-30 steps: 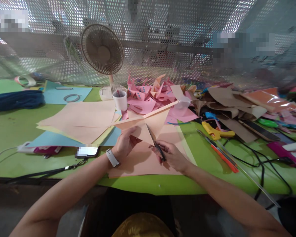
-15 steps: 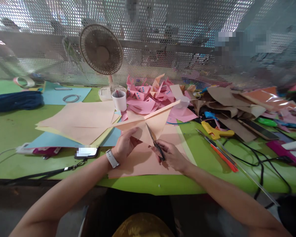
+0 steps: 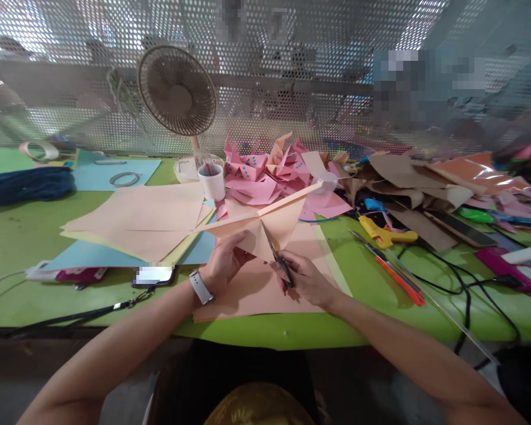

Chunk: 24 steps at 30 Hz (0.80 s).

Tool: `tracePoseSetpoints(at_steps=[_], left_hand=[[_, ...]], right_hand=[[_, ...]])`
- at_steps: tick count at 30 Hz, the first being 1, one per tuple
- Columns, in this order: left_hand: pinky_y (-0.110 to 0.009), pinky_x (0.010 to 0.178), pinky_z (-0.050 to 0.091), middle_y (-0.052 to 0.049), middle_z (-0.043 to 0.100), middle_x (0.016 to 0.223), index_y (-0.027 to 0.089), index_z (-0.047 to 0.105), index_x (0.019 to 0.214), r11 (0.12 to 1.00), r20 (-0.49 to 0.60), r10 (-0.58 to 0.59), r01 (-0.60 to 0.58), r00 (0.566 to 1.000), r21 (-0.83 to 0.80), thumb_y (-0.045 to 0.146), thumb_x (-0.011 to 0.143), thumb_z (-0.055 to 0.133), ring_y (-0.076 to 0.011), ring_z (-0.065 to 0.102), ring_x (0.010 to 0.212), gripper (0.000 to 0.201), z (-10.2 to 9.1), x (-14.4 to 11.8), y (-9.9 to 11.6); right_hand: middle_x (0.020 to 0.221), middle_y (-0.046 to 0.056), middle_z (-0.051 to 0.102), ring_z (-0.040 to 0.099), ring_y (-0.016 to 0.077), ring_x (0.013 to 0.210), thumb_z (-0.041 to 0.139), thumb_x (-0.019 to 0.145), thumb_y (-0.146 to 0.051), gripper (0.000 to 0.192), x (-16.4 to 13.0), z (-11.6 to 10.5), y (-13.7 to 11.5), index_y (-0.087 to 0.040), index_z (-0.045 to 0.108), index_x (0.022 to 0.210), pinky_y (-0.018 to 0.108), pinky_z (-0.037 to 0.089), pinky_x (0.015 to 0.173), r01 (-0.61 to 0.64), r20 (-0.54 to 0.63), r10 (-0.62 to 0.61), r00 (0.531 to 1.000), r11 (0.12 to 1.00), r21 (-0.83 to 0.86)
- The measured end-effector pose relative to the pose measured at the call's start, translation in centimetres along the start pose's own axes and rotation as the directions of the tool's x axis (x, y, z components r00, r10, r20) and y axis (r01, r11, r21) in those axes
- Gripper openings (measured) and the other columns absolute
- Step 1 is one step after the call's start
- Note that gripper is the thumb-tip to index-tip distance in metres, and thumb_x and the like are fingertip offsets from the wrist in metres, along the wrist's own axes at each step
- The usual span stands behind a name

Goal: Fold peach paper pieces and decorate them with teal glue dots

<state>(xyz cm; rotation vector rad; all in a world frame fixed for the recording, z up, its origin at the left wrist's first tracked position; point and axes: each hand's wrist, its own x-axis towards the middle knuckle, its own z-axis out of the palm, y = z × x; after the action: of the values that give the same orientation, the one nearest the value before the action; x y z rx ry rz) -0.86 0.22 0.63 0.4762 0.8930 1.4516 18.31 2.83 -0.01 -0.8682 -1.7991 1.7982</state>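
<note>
My left hand [image 3: 225,260], with a pale watch strap at its wrist, is closed on the lower left part of a folded peach paper [image 3: 285,221]. The paper is raised over the table, its folded edges spreading left and right. In my right hand [image 3: 305,277] is a pair of dark-handled scissors [image 3: 269,241], the blades pointing up and lying against the middle of the paper. Whether the blades are cutting through it I cannot tell. Flat peach sheets [image 3: 256,301] lie on the green table [image 3: 336,330] beneath both hands.
Left are stacked peach sheets [image 3: 133,215], a phone [image 3: 153,276] and a lanyard. Behind stand a white cup [image 3: 212,184], a fan [image 3: 177,91] and pink folded papers [image 3: 254,168]. Right lie a yellow glue gun [image 3: 384,233], an orange-handled tool [image 3: 400,280] and black cables [image 3: 462,295].
The view has shifted slightly. Both hands, the paper and the scissors keep nearly the same pose.
</note>
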Motion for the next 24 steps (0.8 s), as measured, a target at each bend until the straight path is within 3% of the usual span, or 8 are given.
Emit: tracePoseSetpoints(at_steps=[15,24], left_hand=[[-0.036,0.076,0.059,-0.008,0.073,0.079,0.012,0.068,0.086,0.996,0.036,-0.063,0.061,0.997,0.064,0.03,0.077,0.068,-0.0212,0.07,0.072,0.019,0.34,-0.59,0.34],[-0.032,0.074,0.059,-0.006,0.072,0.077,0.012,0.069,0.081,0.999,0.016,-0.033,0.032,0.999,0.041,0.024,0.079,0.064,-0.0175,0.068,0.07,0.013,0.41,-0.37,0.23]], right_hand=[[0.058,-0.007,0.058,0.047,0.0069,0.039,0.067,0.086,-0.049,0.033,0.2,-0.35,0.46,-0.019,0.056,0.096,0.018,0.037,0.035,-0.006,-0.003,0.006,1.0,1.0,0.023],[0.057,-0.008,0.058,0.047,0.0071,0.035,0.068,0.084,-0.051,0.037,0.26,-0.24,0.65,-0.02,0.054,0.098,0.018,0.036,0.031,-0.026,-0.007,0.027,1.0,0.998,0.053]])
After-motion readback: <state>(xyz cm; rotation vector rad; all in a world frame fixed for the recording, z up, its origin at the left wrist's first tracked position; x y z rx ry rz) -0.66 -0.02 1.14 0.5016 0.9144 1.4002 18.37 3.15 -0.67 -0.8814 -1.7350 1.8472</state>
